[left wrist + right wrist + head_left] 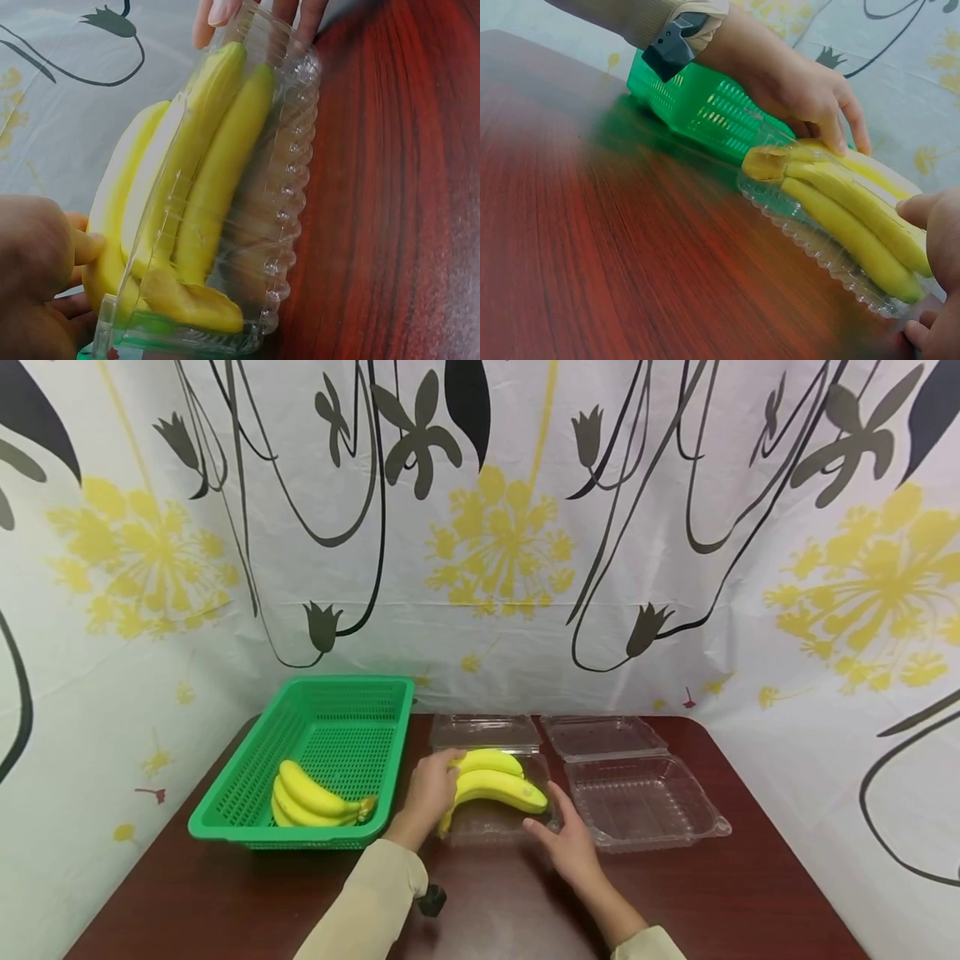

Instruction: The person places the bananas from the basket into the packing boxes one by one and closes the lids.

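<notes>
A bunch of yellow bananas lies in an open clear plastic clamshell on the table. My left hand holds the bunch from its left side; in the left wrist view its fingers press against the outermost banana. At the container's right end is my right hand. It grips the end wall, the thumb near the banana tips and other fingers outside the plastic. The joined stem sits at the container's left end, close to the green basket.
A green plastic basket stands on the left with another banana bunch inside. To the right lies a second open clear clamshell. Both lids lean toward the patterned curtain behind the dark red table.
</notes>
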`<state>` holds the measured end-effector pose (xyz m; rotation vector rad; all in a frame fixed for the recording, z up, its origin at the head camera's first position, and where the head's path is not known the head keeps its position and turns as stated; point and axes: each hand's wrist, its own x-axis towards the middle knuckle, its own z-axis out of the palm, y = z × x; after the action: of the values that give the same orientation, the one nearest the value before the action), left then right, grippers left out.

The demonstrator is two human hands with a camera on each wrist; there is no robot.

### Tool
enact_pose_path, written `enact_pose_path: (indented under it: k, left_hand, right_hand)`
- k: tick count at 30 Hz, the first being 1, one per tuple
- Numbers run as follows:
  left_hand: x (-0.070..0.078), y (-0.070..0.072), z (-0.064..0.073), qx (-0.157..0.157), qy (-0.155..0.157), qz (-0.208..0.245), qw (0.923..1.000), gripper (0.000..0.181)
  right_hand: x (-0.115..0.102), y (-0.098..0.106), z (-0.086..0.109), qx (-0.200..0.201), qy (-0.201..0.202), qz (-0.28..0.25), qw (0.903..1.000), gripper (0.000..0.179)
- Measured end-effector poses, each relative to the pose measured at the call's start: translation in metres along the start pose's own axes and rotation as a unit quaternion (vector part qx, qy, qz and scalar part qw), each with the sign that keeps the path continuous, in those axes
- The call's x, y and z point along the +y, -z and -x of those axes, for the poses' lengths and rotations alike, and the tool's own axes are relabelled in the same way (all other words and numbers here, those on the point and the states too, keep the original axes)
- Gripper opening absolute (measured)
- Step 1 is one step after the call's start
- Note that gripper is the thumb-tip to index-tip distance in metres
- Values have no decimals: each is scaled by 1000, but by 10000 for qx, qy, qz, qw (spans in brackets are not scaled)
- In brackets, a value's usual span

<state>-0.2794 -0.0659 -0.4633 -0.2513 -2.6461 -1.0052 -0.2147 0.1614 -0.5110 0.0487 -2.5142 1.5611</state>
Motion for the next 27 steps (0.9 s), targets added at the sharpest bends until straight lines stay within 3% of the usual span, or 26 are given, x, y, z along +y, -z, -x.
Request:
enact_pose_path:
  k: [5,10,13,21,27]
  left_hand:
    - [-3,0,-1,-70,-3,-159,9998,31]
    - [-10,0,2,258,-620,-515,9964,32]
    - [-14,0,6,322,-780,-459,9954,34]
    - [-19,5,15,346,-105,291,9989,43]
    - [-27,2,18,395,307,1325,9899,54]
  right_hand:
    - [-1,1,-2,-18,-85,-26,10000,79]
    - [-5,2,-2,-75,-176,-70,9998,77]
    - [-8,2,-2,-90,-180,-205,9996,74]
    - [-16,6,-9,-235,-342,-566,9975,72]
    - [-23,9,-24,-349,-695,-864,9932,70]
